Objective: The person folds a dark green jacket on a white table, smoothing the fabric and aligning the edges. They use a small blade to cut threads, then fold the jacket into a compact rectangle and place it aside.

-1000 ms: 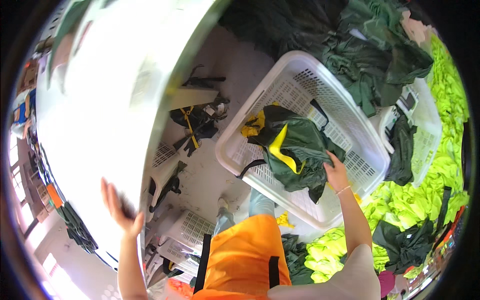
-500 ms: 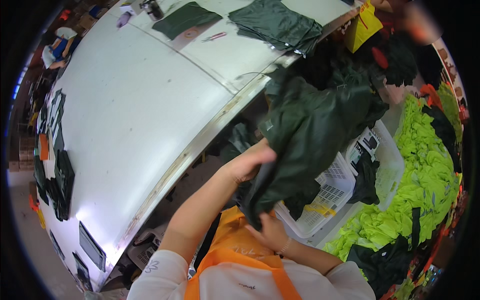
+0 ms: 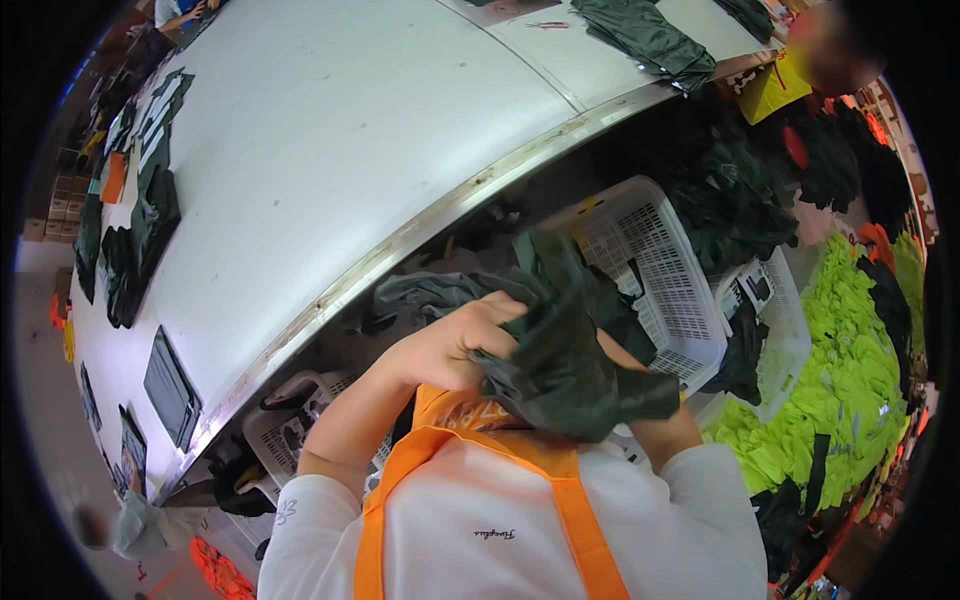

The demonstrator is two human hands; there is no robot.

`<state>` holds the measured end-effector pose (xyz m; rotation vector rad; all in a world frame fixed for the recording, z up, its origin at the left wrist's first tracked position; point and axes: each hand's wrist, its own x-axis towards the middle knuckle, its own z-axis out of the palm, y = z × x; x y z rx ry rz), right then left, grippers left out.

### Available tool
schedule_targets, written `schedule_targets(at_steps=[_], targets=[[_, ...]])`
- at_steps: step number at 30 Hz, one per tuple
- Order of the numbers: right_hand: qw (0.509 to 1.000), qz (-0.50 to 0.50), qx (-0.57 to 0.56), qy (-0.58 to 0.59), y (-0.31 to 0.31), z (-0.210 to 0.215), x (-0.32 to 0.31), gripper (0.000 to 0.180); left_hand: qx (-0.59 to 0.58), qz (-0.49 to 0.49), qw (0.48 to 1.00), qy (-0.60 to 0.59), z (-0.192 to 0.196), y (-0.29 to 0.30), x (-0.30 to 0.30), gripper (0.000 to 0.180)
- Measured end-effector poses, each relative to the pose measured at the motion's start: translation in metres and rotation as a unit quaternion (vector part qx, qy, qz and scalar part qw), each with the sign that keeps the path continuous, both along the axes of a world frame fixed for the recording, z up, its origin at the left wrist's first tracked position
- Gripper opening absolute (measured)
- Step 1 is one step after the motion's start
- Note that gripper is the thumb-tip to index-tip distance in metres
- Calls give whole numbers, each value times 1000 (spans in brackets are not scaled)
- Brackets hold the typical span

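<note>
A crumpled dark green garment (image 3: 585, 350) hangs bunched in front of my chest. The fingers of my left hand (image 3: 460, 345) are curled closed around its left side. My right forearm (image 3: 668, 435) passes behind the cloth, which covers the fingers of that hand. Beyond the garment, a white plastic basket (image 3: 680, 260) stands on the floor with dark cloth inside. Greyish dark cloth (image 3: 430, 295) lies just past my left hand, under the table edge.
A long white table (image 3: 330, 150) runs along the left, bearing folded dark green garments (image 3: 650, 45) and a flat dark packet (image 3: 172, 385). A bright yellow-green pile of clothing (image 3: 850, 360) lies at right beside another white basket (image 3: 790, 330). People are at the far edges.
The garment has come down and closer to my chest, now bunched up. My left hand moved slightly left; my right hand went behind the cloth. The view has shifted, revealing more of the basket.
</note>
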<state>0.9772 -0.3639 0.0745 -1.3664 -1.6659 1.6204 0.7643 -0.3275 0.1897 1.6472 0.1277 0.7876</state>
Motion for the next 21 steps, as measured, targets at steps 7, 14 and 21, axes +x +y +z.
schedule_targets(at_steps=[7, 14, 21], targets=[[988, -116, 104, -25, 14, 24, -11, 35, -139, 177, 956, 189, 10, -49, -81, 33], [902, 104, 409, -95, 6, 116, -184, 46, 14, 337, 940, 51, -83, -35, -159, 11], [878, 299, 340, 158, -98, 81, -242, 46, -145, 96, 978, -116, -53, -37, -201, 7]])
